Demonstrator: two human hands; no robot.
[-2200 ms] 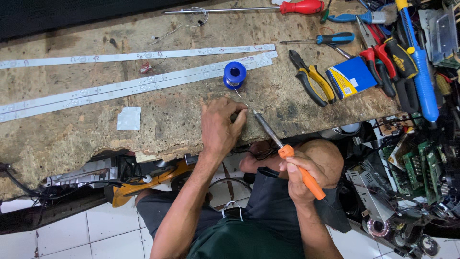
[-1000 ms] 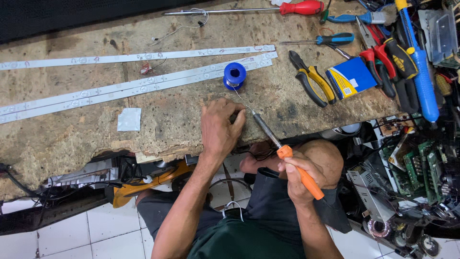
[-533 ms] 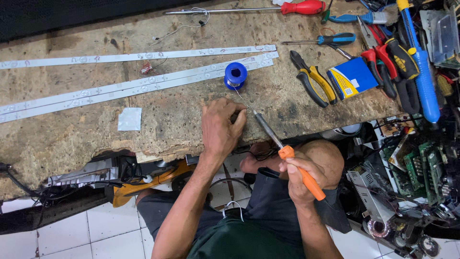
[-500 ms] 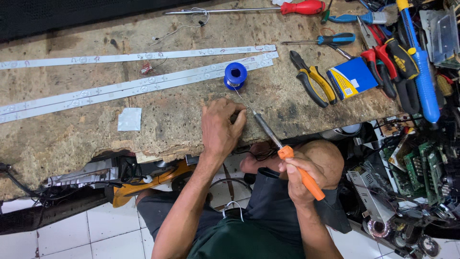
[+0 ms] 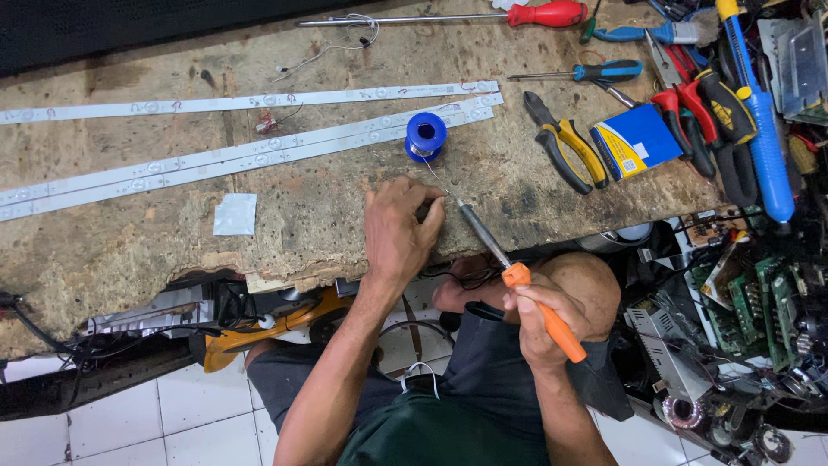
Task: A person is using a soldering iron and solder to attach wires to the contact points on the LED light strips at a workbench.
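Right hand (image 5: 543, 315) grips the orange-handled soldering iron (image 5: 517, 276), tip at the left hand (image 5: 397, 229), which pinches something small, hidden, on the desk (image 5: 328, 203); soldering underway, steadiness needed.

I saw left hand (image 5: 398, 229) palm-down, fingers curled, forearm extended forward; right hand (image 5: 539, 321) fisted in a grip, held lower, wrist bent.
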